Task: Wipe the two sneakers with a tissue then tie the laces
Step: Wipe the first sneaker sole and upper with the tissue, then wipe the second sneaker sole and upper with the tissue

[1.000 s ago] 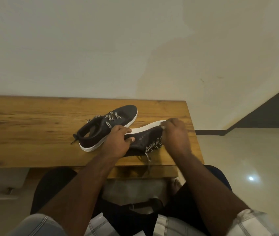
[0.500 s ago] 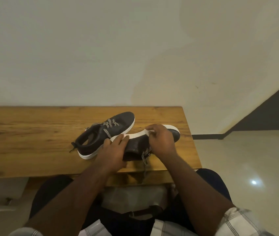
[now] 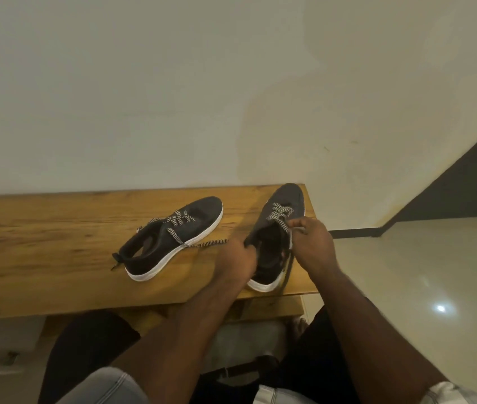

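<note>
At frame centre-right, the left hand point(image 3: 238, 259) grips the right sneaker's point(image 3: 285, 199) collar; the right hand point(image 3: 314, 243) pinches its lace point(image 3: 282, 212). The other sneaker point(image 3: 173, 240) sits upright on the wooden table point(image 3: 42, 243).

A single head-worn wide-angle camera looks forward and down over the person's forearms at the wooden surface point(image 3: 56, 252), close in. A pale wall point(image 3: 173, 83) fills the upper half; tiled floor point(image 3: 435, 272) lies at right.
</note>
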